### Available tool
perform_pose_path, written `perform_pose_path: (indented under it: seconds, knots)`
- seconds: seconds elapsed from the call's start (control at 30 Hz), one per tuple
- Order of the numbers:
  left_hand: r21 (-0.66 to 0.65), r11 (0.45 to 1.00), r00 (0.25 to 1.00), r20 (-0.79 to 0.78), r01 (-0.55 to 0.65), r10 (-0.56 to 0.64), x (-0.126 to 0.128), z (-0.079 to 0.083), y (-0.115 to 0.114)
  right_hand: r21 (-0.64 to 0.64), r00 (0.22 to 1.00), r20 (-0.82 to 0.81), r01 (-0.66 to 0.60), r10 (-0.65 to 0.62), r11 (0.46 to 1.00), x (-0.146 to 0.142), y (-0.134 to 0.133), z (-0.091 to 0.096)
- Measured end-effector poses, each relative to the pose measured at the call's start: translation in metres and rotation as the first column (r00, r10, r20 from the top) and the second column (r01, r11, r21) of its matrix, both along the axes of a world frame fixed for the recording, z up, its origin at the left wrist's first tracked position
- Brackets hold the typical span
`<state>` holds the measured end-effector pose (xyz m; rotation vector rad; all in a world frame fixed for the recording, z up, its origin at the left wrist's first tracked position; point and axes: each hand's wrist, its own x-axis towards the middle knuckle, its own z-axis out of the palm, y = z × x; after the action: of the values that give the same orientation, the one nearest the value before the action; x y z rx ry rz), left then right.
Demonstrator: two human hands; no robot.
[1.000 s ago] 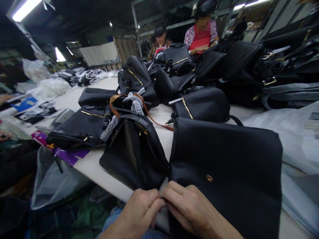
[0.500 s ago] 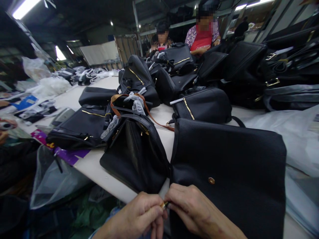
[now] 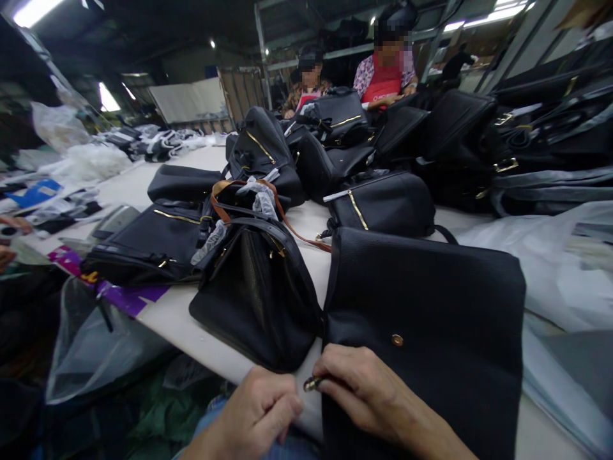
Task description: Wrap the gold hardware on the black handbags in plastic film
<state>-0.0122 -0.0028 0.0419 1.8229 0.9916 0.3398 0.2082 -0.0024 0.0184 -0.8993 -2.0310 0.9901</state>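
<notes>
Two hands working lower centre: right hand (image 3: 364,393) pinching small gold fitting (image 3: 311,383) at black bag (image 3: 431,319) corner, left hand (image 3: 261,409) curled loosely, gripping nothing. Probably hardware check; next needs steady pull.

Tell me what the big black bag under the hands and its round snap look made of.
Black bag: looks like pebbled leather or faux leather, matte, with a fine grain. Snap: apparently metal, gold-toned and shiny, catching the light.
</notes>
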Motion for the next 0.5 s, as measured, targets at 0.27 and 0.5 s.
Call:
perform_pose_path:
  seconds: [0.27, 0.5]
  knots:
    - [0.650, 0.673, 0.887, -0.007, 0.354, -0.461, 0.008, 0.010, -0.005, -0.329, 0.916, -0.392, -0.060, -0.079, 0.942, 0.010, 0.000, 0.008]
    - [0.839, 0.478, 0.875, 0.004, 0.261, -0.484, 0.037, 0.002, 0.001, -0.249, 0.845, -0.295, 0.383, -0.446, 0.890, 0.075, -0.074, 0.029]
